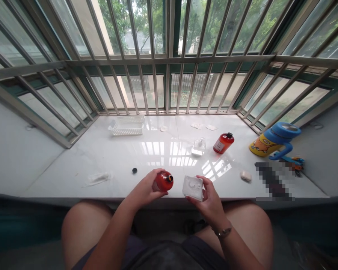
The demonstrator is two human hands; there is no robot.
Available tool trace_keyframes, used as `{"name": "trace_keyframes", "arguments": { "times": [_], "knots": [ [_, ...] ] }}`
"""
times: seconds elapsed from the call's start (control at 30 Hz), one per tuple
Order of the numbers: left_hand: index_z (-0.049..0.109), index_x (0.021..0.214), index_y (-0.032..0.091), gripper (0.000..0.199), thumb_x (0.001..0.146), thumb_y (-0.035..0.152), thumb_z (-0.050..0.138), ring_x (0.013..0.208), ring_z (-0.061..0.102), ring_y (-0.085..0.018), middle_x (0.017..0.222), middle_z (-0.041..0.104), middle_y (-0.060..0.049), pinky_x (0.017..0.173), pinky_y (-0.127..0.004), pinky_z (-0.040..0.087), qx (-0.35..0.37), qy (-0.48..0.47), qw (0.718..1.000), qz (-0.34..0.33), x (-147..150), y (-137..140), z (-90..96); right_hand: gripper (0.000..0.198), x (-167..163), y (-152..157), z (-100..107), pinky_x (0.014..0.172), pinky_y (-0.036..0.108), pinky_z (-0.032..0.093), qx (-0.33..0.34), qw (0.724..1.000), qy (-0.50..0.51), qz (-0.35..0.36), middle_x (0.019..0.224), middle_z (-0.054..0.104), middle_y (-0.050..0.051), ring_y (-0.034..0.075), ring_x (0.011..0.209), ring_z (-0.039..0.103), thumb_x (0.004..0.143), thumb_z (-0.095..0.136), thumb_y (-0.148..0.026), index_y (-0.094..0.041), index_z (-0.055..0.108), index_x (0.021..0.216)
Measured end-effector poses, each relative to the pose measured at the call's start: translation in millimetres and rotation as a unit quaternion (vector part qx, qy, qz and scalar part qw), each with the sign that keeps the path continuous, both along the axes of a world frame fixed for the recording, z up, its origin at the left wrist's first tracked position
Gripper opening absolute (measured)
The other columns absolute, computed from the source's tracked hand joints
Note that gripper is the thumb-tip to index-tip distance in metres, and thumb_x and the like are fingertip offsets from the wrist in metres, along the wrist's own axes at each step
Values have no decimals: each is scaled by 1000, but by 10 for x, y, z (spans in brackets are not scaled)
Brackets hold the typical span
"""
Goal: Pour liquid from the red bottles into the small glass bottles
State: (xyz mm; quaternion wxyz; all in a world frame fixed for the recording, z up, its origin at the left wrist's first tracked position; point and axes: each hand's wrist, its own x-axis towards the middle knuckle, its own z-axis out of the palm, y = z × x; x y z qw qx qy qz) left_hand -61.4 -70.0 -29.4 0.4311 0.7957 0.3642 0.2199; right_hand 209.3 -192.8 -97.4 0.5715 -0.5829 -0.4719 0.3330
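My left hand [152, 186] is wrapped round a red bottle [163, 182], whose uncapped neck tilts to the right. A small black cap [134, 170] lies on the white sill to the left of that hand. In my right hand [208, 195] is a clear square glass bottle [193, 187], gripped by its sides above the sill's front edge. The two bottles are apart, with a small gap between them. Whether the glass bottle holds liquid I cannot tell.
Behind my hands stand another clear glass bottle [198, 147] and a capped red bottle [223, 143]. A white basket [126, 126] sits at the back left, crumpled clear plastic [98, 178] at the left. A blue and yellow flask [274, 139] and a pale soap-like block [246, 176] are rightward.
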Motion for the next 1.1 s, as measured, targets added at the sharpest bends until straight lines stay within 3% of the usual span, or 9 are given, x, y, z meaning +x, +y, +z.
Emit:
{"name": "trace_keyframes", "arguments": {
  "times": [0.2, 0.47, 0.7, 1.1],
  "knots": [
    [49, 156, 32, 78, 86, 25, 80, 148, 55, -33, 160, 55, -11, 126, -49, 46, 32, 2, 998, -45, 2, -39, 18, 76, 6, 52, -24, 97, 47, 64, 0, 991, -132, 27, 143, 61, 14, 34, 126, 67, 79, 92, -48, -28, 56, 143],
    [42, 161, 29, 86, 83, 22, 78, 143, 57, -34, 156, 57, -12, 124, -53, 47, 91, 36, 994, -54, 77, -71, -36, 74, 10, 85, -16, 101, 44, 61, 17, 984, -168, 53, 143, 61, 12, 31, 127, 66, 84, 89, -48, -29, 52, 146],
    [48, 154, 29, 96, 74, 52, 95, 137, 62, -37, 148, 64, -13, 119, -56, 49, 133, 35, 989, -46, 150, -22, -183, 72, 7, 81, 105, 103, 48, 60, 5, 974, -220, 46, 141, 63, 11, 31, 122, 68, 86, 87, -50, -28, 52, 145],
    [53, 148, 29, 86, 76, 49, 94, 131, 66, -35, 142, 68, -12, 114, -52, 53, 125, 19, 991, -37, 161, -12, -178, 68, 86, 110, 338, 111, 50, 57, 52, 955, -281, 73, 139, 65, 12, 32, 129, 66, 90, 84, -44, -28, 52, 148]
  ]
}}
